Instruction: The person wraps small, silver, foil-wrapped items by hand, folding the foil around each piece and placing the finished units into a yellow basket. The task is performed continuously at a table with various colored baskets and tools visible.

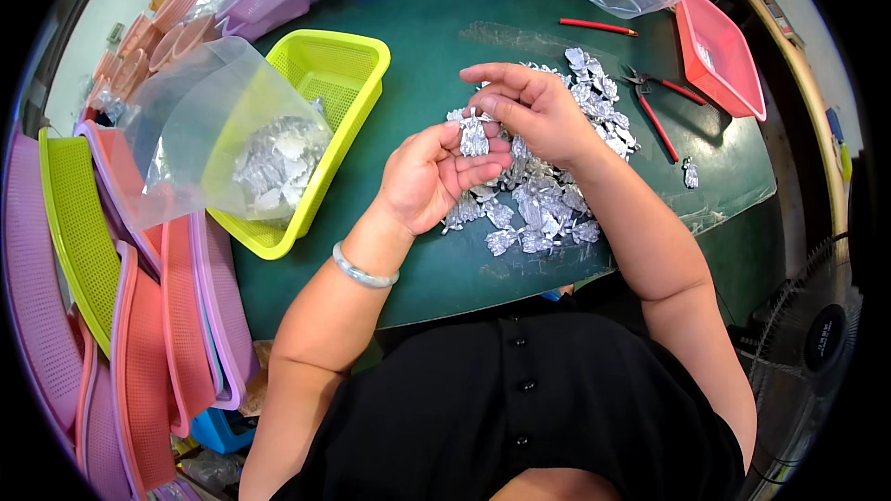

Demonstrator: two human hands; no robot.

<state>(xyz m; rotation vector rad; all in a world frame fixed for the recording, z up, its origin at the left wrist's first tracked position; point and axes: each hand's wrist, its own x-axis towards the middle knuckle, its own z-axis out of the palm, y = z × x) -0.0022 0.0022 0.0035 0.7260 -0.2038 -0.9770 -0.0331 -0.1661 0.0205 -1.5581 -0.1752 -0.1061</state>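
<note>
Over the near side of a pile of crumpled-looking silvery pieces (543,209), my two hands meet at one small flat silvery piece (473,138). My left hand (418,181), palm up, has it between thumb and fingers. The thumb and fingertips of my right hand (548,116) close at the piece's upper end, partly hiding it. Left of the hands stands a lime-green plastic basket (375,60). Inside it lies a clear plastic bag (176,121) with more silvery pieces, its mouth draped over the left rim.
Red-handled nippers (657,128) lie open right of the pile, near a lone silvery piece (690,173). A red pen (597,27) and a pink tray (722,65) are farther back. Stacked colored baskets (144,353) crowd the left; a fan (807,353) stands at right.
</note>
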